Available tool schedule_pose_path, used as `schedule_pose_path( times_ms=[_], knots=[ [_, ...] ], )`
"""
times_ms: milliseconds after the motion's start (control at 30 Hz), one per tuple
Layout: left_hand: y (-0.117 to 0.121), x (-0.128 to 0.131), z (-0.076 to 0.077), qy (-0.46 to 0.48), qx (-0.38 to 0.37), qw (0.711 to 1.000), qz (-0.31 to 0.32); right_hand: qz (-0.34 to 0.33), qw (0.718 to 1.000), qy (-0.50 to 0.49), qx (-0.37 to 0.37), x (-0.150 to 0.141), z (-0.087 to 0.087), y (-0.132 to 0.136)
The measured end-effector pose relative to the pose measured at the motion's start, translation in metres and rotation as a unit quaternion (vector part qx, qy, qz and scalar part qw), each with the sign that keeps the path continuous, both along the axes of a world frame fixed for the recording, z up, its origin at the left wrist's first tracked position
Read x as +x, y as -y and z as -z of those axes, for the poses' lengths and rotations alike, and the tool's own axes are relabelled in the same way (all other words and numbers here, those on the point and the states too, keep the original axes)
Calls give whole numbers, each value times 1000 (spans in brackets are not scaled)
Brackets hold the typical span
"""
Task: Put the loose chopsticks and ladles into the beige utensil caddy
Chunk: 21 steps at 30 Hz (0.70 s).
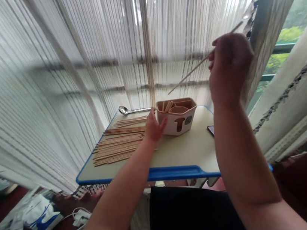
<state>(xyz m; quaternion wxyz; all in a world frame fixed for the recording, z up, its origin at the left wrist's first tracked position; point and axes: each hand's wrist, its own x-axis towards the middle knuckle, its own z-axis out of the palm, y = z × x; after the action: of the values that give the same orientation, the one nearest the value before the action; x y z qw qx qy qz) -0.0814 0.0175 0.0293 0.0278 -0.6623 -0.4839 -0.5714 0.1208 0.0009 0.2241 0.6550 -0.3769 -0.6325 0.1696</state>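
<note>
Two forearms (239, 156) reach out; I see the right hand (229, 59) pinching one stick (189, 75), raised higher than one box (171, 127) holding several wooden pieces (169, 106) and one round brown item (180, 109). The left hand (153, 128) spreads beside it; overlapping loose sticks (121, 148), uncountable, line the table (178, 157).

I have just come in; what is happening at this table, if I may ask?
A person's right hand holds one thin wooden stick raised above the table. The left hand is open beside the container; contact is hard to tell. More sticks lie in rows on the left, nearer than a slotted ladle.
</note>
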Motion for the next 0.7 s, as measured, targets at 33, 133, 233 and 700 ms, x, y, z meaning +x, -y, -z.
schedule_pose_path(
  times_ms=[33,133,233,700],
  knots=[
    [0,1,2,-1,-17,1000,8,-1,1000,22,9,-2,-2,-3],
    [0,2,3,14,-60,997,46,-10,995,85,51,-10,-6,-10],
    [-2,0,2,43,-74,995,54,1,979,180,91,-18,-8,-14],
    [6,2,2,54,-92,992,60,-111,914,384,73,-41,12,-15]
  ],
)
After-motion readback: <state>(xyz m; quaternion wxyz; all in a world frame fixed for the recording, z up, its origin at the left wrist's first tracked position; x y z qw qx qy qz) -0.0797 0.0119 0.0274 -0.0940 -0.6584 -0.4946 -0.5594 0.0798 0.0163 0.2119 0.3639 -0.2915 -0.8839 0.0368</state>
